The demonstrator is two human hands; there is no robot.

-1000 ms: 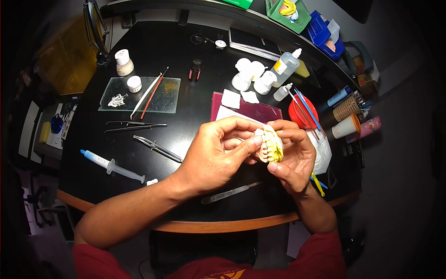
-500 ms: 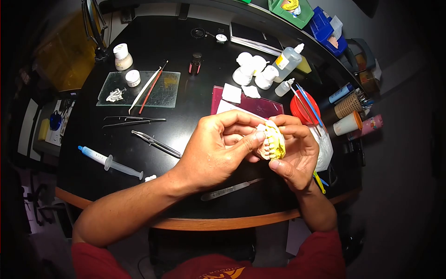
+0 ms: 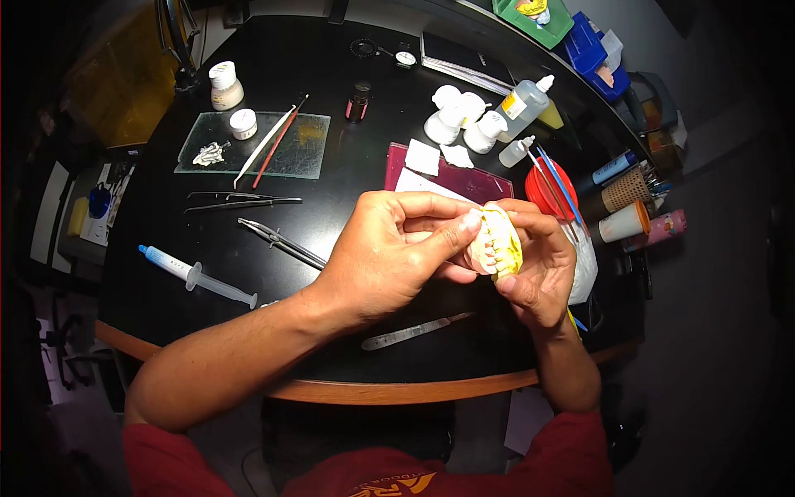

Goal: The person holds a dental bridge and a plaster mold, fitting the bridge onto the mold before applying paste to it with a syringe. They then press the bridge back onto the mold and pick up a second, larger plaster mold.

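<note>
Both hands hold a dental model above the front of the black desk, its two casts set tooth to tooth. My left hand (image 3: pixel 389 253) is closed on the pale pinkish cast (image 3: pixel 478 255), with the thumb along its upper edge. Around the yellow cast (image 3: pixel 507 248) curl the fingers of my right hand (image 3: pixel 542 265), thumb at its lower end. My fingers hide the outer sides of both casts. Below them a scalpel (image 3: pixel 410 333) lies on the desk. Left of my left hand are a locking tweezer (image 3: pixel 281 243) and a syringe (image 3: pixel 195 276).
A glass slab (image 3: pixel 298 157) bears a jar and two thin brushes. White jars (image 3: pixel 443 124) and a clear bottle (image 3: pixel 523 106) stand behind a maroon slab (image 3: pixel 489 180). At right are a red bowl (image 3: pixel 538 197) with tools across it and several cups (image 3: pixel 625 222). A wooden edge (image 3: pixel 397 391) borders the desk.
The joined casts have moved slightly right and turned a little in my hands. My left thumb has shifted up along the pale cast. The view has shifted slightly.
</note>
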